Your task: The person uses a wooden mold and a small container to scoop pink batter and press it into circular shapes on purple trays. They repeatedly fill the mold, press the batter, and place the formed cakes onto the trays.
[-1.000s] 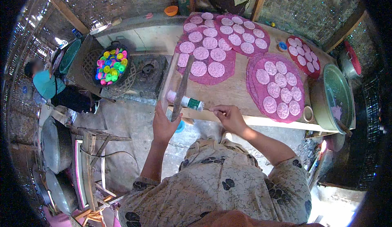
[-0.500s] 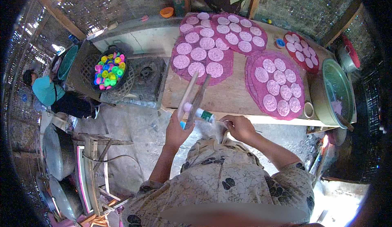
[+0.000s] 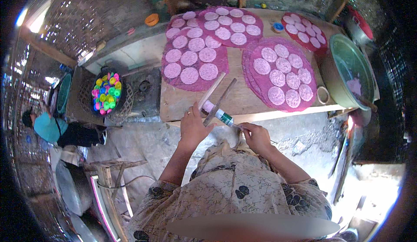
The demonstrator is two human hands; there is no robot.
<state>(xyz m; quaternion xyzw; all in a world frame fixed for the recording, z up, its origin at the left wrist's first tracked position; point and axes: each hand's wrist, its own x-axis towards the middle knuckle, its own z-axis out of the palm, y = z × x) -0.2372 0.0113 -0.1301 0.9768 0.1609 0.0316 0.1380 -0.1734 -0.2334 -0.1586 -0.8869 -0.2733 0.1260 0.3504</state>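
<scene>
My left hand (image 3: 194, 126) is closed around two narrow wooden bars, a pale bar (image 3: 213, 89) and a darker bar (image 3: 223, 95), spread like a V above the near edge of the table. Across them lies a small white-and-green cylinder (image 3: 224, 117), with a pale pink lump (image 3: 208, 106) at its left end. At the cylinder's other end, my right hand (image 3: 257, 137) pinches what looks like a thin stick; the fingers partly hide it. Beyond the bars, pale pink lacy discs (image 3: 189, 58) lie in rows on round magenta mats (image 3: 217, 83).
A wooden table (image 3: 182, 105) bears the mats, a small ring (image 3: 322, 95) and a large green basin (image 3: 336, 70). To the left, a basket (image 3: 127, 100) holds colourful small plastic pieces beside a stove (image 3: 145, 90). Another person (image 3: 50, 129) is at far left.
My view has shifted, so the table sits further left and higher. Both hands and the bars have come over the table's near edge. The left hand's back now faces up more.
</scene>
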